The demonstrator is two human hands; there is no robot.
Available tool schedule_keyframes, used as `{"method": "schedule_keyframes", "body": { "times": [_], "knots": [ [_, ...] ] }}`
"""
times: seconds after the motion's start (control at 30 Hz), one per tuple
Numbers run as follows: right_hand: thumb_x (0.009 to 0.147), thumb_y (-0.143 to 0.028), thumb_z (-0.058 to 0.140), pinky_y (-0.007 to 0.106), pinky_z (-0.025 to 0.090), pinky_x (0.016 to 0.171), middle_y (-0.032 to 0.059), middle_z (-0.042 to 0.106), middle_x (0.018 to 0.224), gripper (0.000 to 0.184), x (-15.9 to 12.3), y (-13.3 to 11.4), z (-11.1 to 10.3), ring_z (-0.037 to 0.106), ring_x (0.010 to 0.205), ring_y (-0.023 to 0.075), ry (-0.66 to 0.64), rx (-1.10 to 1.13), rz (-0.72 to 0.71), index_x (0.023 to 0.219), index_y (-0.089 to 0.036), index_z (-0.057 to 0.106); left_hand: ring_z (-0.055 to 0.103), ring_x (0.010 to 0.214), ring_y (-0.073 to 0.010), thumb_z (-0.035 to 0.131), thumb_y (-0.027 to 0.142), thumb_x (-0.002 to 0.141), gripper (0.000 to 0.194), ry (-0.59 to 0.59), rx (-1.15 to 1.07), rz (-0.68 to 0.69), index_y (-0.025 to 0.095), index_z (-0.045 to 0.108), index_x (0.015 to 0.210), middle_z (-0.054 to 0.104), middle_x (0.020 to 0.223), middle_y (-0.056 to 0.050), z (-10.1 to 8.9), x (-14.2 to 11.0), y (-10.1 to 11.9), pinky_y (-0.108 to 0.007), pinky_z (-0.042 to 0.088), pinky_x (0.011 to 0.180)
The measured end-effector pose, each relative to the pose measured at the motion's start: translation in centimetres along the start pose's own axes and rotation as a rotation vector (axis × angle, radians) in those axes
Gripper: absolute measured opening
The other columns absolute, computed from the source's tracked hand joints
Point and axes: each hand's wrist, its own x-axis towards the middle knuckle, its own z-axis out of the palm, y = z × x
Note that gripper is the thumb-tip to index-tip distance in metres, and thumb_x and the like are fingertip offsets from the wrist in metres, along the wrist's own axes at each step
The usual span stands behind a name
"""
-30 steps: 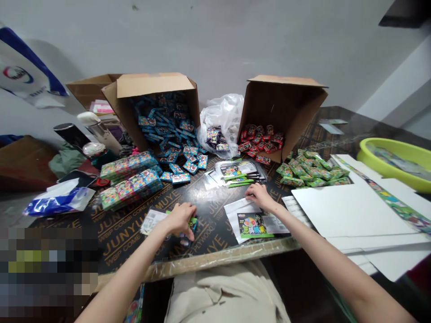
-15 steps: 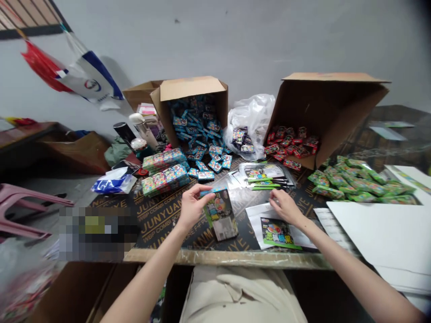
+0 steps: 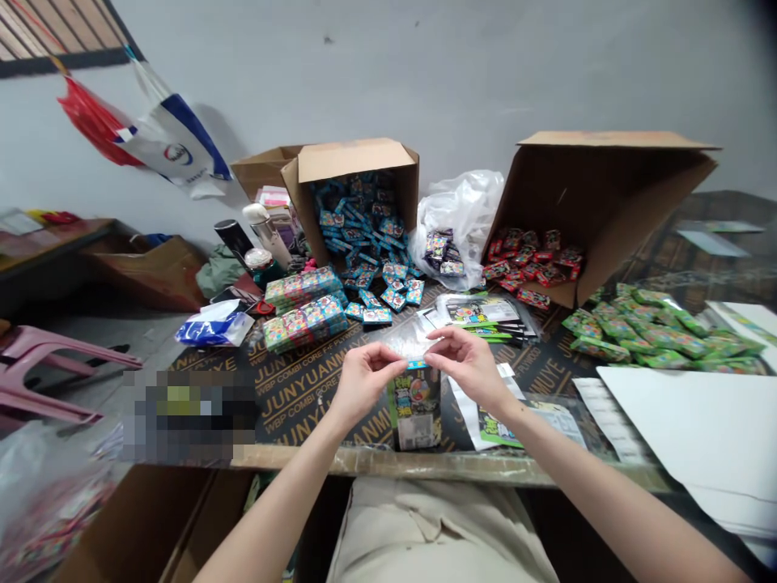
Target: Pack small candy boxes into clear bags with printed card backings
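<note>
A dark printed pouch (image 3: pixel 418 413) with a blue top edge and green side hangs upright at the table's front. My left hand (image 3: pixel 369 379) pinches its upper left corner between thumb and fingers. At its upper right corner, my right hand (image 3: pixel 474 368) has thumb and fingertips closed on the same edge. Right of it, under my right forearm, lie white sheets and a flat green-and-black pouch (image 3: pixel 494 429). A stack of similar flat pouches (image 3: pixel 479 312) sits just beyond my right hand. Whether the held pouch has anything inside I cannot tell.
At the back stand a carton of small blue packets (image 3: pixel 358 219), a plastic bag (image 3: pixel 464 202) and a carton with red packets (image 3: pixel 528 259). Wrapped bundles (image 3: pixel 307 320) lie left, green packets (image 3: pixel 649 328) right. White boards (image 3: pixel 692 429) overhang the right front.
My right hand has come left from the flat pouches and now grips the top of the printed pouch. The pouch has swung from a tilt to nearly upright. The view has shifted slightly.
</note>
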Motion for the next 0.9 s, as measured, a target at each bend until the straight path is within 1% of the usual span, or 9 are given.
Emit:
{"method": "schedule_keyframes", "body": {
  "times": [0.13,0.2,0.27,0.37,0.43,0.5,0.6,0.77,0.9],
  "knots": [
    [0.074,-0.025,0.064,0.027,0.049,0.061,0.0010,0.066,0.071,0.023,-0.8,-0.7,-0.7,0.062,0.063,0.0147,0.006,-0.126,-0.023,0.095,-0.019,0.056,0.063,0.068,-0.0160,0.065,0.025,0.073,0.011,0.018,0.304,0.312,0.015,0.064,0.072,0.068,0.073,-0.005,0.3,-0.5,-0.4,-0.026,0.048,0.065],
    [0.077,-0.024,0.060,0.029,0.050,0.066,0.0030,0.067,0.077,0.019,-1.5,-0.6,-1.1,0.064,0.069,0.0162,0.041,-0.260,-0.126,0.096,-0.019,0.057,0.062,0.071,-0.0157,0.064,0.022,0.074,0.007,0.007,0.405,0.444,0.015,0.063,0.074,0.068,0.076,-0.006,0.4,-0.7,-0.6,-0.026,0.047,0.068],
    [0.080,-0.021,0.056,0.032,0.049,0.073,0.0046,0.068,0.085,0.015,-2.3,-0.3,-1.5,0.064,0.077,0.0177,0.050,-0.423,-0.317,0.095,-0.020,0.060,0.062,0.070,-0.0150,0.062,0.020,0.076,0.005,-0.023,0.439,0.473,0.015,0.062,0.075,0.067,0.077,-0.005,0.5,-0.8,-0.6,-0.025,0.046,0.067],
    [0.081,-0.014,0.053,0.034,0.047,0.075,0.0039,0.069,0.088,0.019,-3.2,0.1,-2.1,0.064,0.080,0.0178,-0.004,-0.568,-0.529,0.096,-0.023,0.063,0.061,0.069,-0.0152,0.063,0.021,0.074,0.006,-0.039,0.394,0.371,0.015,0.063,0.075,0.066,0.074,-0.005,0.4,-0.8,-0.1,-0.026,0.046,0.066],
    [0.080,-0.015,0.057,0.034,0.047,0.077,0.0030,0.070,0.086,0.024,-3.4,-0.2,-2.1,0.065,0.078,0.0174,-0.003,-0.533,-0.472,0.102,-0.024,0.060,0.062,0.066,-0.0157,0.064,0.023,0.073,0.009,-0.057,0.269,0.219,0.015,0.064,0.073,0.067,0.071,-0.004,0.3,-0.7,0.3,-0.026,0.047,0.064],
    [0.077,-0.018,0.062,0.035,0.047,0.081,0.0023,0.070,0.083,0.031,-3.3,-0.8,-1.9,0.065,0.077,0.0175,0.022,-0.431,-0.315,0.107,-0.023,0.055,0.063,0.063,-0.0160,0.066,0.025,0.071,0.012,-0.098,0.122,0.056,0.013,0.064,0.070,0.067,0.068,-0.005,0.2,-0.5,0.6,-0.026,0.049,0.061],
    [0.076,-0.022,0.064,0.032,0.048,0.078,0.0013,0.069,0.078,0.035,-2.8,-1.5,-1.4,0.066,0.076,0.0169,0.029,-0.268,-0.115,0.108,-0.021,0.052,0.063,0.060,-0.0164,0.069,0.025,0.068,0.014,-0.114,0.020,-0.031,0.012,0.064,0.066,0.068,0.066,-0.006,0.1,-0.5,0.8,-0.026,0.050,0.058],
    [0.076,-0.022,0.063,0.030,0.050,0.072,0.0017,0.069,0.076,0.035,-2.5,-1.5,-1.3,0.066,0.072,0.0163,0.032,-0.166,-0.027,0.108,-0.021,0.049,0.064,0.065,-0.0168,0.068,0.023,0.070,0.010,-0.052,0.190,0.250,0.014,0.065,0.066,0.069,0.070,-0.006,0.2,-1.3,0.8,-0.026,0.049,0.062],
    [0.077,-0.019,0.063,0.034,0.048,0.082,0.0016,0.070,0.081,0.036,-3.2,-1.2,-1.4,0.066,0.078,0.0167,0.045,-0.282,-0.171,0.111,-0.022,0.050,0.063,0.065,-0.0145,0.063,0.022,0.075,0.009,-0.049,0.309,0.383,0.015,0.064,0.069,0.067,0.070,-0.005,0.0,-1.6,0.3,-0.025,0.048,0.063]
  ]
}}
